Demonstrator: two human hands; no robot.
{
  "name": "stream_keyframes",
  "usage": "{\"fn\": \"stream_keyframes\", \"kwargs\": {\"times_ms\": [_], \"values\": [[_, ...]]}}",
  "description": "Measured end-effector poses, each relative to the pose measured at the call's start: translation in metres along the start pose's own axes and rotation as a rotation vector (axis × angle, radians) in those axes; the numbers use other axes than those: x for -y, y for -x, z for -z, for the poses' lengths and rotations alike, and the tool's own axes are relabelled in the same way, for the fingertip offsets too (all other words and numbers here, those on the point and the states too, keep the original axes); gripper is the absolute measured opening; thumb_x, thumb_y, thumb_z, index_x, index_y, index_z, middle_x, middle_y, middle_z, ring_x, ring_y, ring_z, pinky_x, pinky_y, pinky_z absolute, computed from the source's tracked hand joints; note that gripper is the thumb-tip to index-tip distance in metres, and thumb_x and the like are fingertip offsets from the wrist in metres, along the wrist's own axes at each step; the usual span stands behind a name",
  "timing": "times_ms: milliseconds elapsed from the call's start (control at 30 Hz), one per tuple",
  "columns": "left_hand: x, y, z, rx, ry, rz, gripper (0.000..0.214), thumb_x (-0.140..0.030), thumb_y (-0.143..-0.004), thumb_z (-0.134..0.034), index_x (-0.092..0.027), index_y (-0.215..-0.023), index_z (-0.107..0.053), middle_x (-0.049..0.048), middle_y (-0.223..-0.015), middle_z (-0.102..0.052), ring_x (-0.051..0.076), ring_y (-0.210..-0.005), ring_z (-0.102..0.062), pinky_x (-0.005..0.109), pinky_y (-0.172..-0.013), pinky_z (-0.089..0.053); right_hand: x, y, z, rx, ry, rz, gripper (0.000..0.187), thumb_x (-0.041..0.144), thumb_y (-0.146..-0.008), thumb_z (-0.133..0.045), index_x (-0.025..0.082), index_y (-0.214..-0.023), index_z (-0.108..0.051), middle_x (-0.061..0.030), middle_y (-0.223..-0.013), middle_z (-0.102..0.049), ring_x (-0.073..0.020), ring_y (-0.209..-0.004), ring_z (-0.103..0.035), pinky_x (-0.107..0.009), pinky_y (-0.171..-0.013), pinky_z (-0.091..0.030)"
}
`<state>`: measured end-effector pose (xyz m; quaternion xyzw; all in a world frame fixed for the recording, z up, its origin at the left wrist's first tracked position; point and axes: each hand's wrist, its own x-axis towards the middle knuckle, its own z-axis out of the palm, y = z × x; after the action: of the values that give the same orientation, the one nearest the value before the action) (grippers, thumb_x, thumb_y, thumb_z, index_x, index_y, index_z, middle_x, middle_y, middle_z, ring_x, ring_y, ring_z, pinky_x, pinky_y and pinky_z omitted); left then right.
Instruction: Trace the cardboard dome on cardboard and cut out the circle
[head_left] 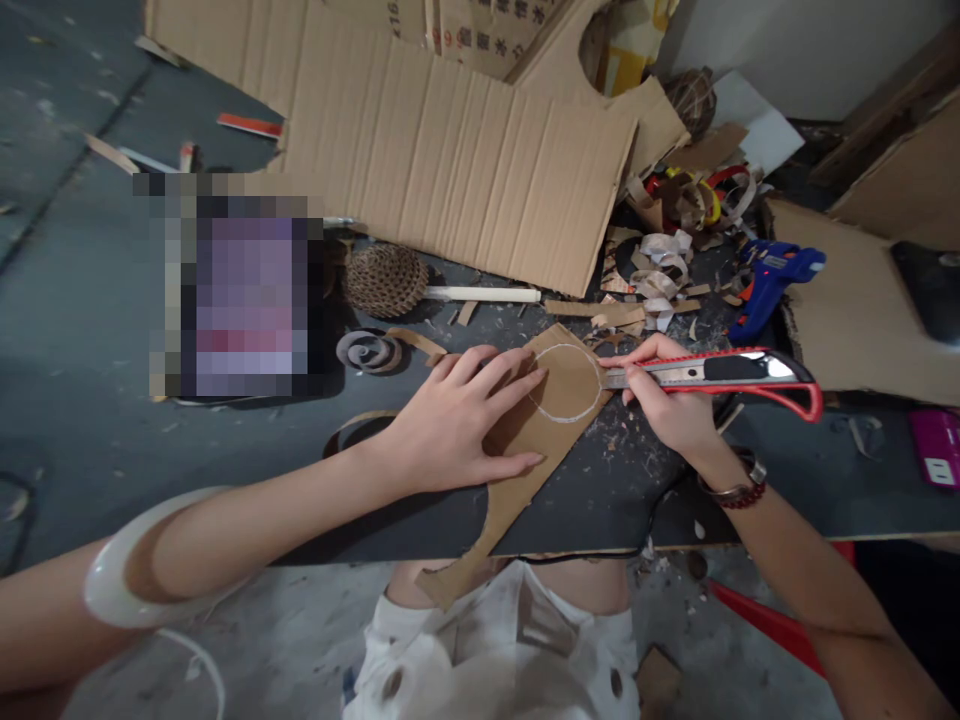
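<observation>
My left hand (pixel 472 420) lies flat with spread fingers on a piece of brown cardboard (pixel 551 445), pressing it to the dark table. A white circle outline (pixel 566 420) is drawn on that piece, partly under my fingertips. In my right hand (pixel 671 405) is a red and black utility knife (pixel 739 368), gripped near its blade end. The blade points left, and its tip meets the right side of the circle at the cardboard's edge. Beyond my left hand lie a coiled cardboard strip (pixel 367 350), a ball of corrugated cardboard (pixel 386 281) and a white pen (pixel 487 294).
A large corrugated sheet (pixel 450 150) covers the back of the table (pixel 67 330). Paper scraps (pixel 664 265) and a blue glue gun (pixel 776 280) lie at the right rear. A pixelated screen (pixel 244 300) stands left. A magenta object (pixel 937 445) sits near the right edge.
</observation>
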<state>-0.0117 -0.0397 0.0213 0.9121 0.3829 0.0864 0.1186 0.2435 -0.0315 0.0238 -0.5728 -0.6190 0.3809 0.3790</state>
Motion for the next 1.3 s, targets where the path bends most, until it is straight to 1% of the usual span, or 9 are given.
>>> {"fn": "stream_keyframes", "kwargs": {"times_ms": [67,133,333,600,767,900,1000,1167,1300], "values": [[0.0,0.0,0.0,-0.002,0.005,0.002,0.076,-0.064,-0.083,-0.052,-0.019,-0.144,-0.044,0.0134,-0.147,-0.045,0.036,-0.125,-0.042,0.055,-0.102,-0.04,-0.001,0.001,0.0,-0.011,0.036,0.042,0.015,0.027,-0.088,-0.055,0.023,-0.074,-0.051,0.0011,-0.07,-0.063,-0.0118,-0.055,-0.057,-0.028,-0.056,-0.046],[0.0,0.0,0.0,-0.008,0.013,0.009,0.076,-0.064,-0.082,-0.052,-0.02,-0.143,-0.044,0.0132,-0.146,-0.045,0.036,-0.125,-0.042,0.055,-0.102,-0.04,0.0,0.002,0.001,-0.017,0.121,0.084,0.021,0.034,-0.089,-0.056,0.024,-0.072,-0.05,0.0017,-0.064,-0.059,-0.0129,-0.055,-0.055,-0.028,-0.055,-0.044],[0.0,-0.001,0.0,-0.006,0.02,0.006,0.075,-0.064,-0.082,-0.052,-0.02,-0.142,-0.045,0.0135,-0.147,-0.045,0.037,-0.126,-0.042,0.055,-0.101,-0.041,0.007,0.007,0.003,-0.073,0.364,0.147,0.028,0.045,-0.086,-0.062,0.024,-0.069,-0.052,0.0047,-0.051,-0.053,-0.0112,-0.046,-0.049,-0.027,-0.048,-0.036],[0.0,0.0,0.0,-0.008,0.004,-0.01,0.076,-0.065,-0.082,-0.051,-0.02,-0.143,-0.044,0.0142,-0.146,-0.046,0.036,-0.125,-0.043,0.054,-0.1,-0.041,0.009,0.007,0.0,-0.06,0.423,0.147,0.032,0.047,-0.085,-0.061,0.024,-0.067,-0.049,0.0048,-0.05,-0.051,-0.0107,-0.045,-0.046,-0.026,-0.047,-0.034],[0.0,0.0,-0.001,-0.024,0.015,0.003,0.074,-0.063,-0.082,-0.053,-0.021,-0.142,-0.045,0.0131,-0.145,-0.047,0.036,-0.125,-0.043,0.054,-0.103,-0.039,0.003,0.003,-0.001,-0.037,0.377,0.157,0.033,0.046,-0.087,-0.059,0.024,-0.065,-0.047,0.0045,-0.051,-0.047,-0.012,-0.049,-0.044,-0.028,-0.05,-0.035],[0.0,0.0,-0.002,-0.014,0.007,0.002,0.076,-0.064,-0.082,-0.052,-0.019,-0.143,-0.045,0.0133,-0.147,-0.045,0.037,-0.125,-0.042,0.055,-0.102,-0.04,0.0,-0.001,-0.002,0.001,0.173,0.09,0.033,0.043,-0.087,-0.059,0.024,-0.064,-0.044,0.0052,-0.053,-0.045,-0.0115,-0.05,-0.044,-0.028,-0.051,-0.036],[0.0,-0.001,-0.001,-0.007,-0.003,-0.004,0.077,-0.064,-0.082,-0.052,-0.017,-0.142,-0.046,0.0142,-0.147,-0.045,0.038,-0.125,-0.043,0.056,-0.101,-0.041,0.001,-0.003,-0.001,0.022,0.076,0.033,0.028,0.041,-0.086,-0.061,0.023,-0.069,-0.048,0.0057,-0.057,-0.047,-0.0101,-0.051,-0.046,-0.027,-0.053,-0.038],[-0.001,-0.001,0.0,0.003,-0.012,-0.002,0.078,-0.064,-0.082,-0.052,-0.017,-0.143,-0.045,0.0142,-0.147,-0.044,0.038,-0.125,-0.043,0.056,-0.1,-0.041,0.004,-0.005,0.006,0.13,0.072,0.025,0.025,0.042,-0.085,-0.063,0.022,-0.073,-0.054,0.0049,-0.061,-0.05,-0.0097,-0.054,-0.048,-0.026,-0.055,-0.04],[-0.001,-0.001,0.0,0.016,-0.017,0.008,0.078,-0.065,-0.081,-0.053,-0.018,-0.143,-0.045,0.0135,-0.147,-0.045,0.037,-0.125,-0.043,0.056,-0.1,-0.041,-0.003,-0.007,0.011,0.139,-0.026,0.044,0.017,0.039,-0.086,-0.062,0.023,-0.087,-0.06,0.0028,-0.067,-0.057,-0.0117,-0.057,-0.054,-0.027,-0.057,-0.045]]}}
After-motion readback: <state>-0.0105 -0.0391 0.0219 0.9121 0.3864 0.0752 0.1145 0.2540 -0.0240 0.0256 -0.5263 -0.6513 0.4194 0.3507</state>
